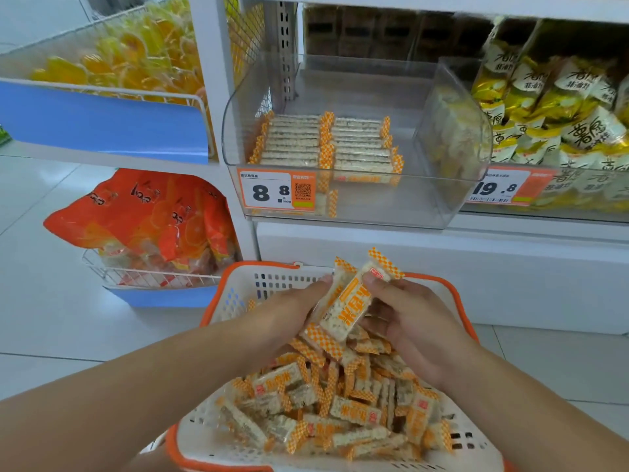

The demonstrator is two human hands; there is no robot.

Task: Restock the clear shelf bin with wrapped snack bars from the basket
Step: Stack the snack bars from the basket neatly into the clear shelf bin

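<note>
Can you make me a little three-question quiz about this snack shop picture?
1. True or false: the clear bin is full to the top.
2. Both hands hold bars above which thing? A) the basket B) the floor C) the bin
3. Fill in: the bars in the bin lie in two neat ____.

Key: 1 false; 2 A; 3 rows. The left hand and right hand share the grip.
</note>
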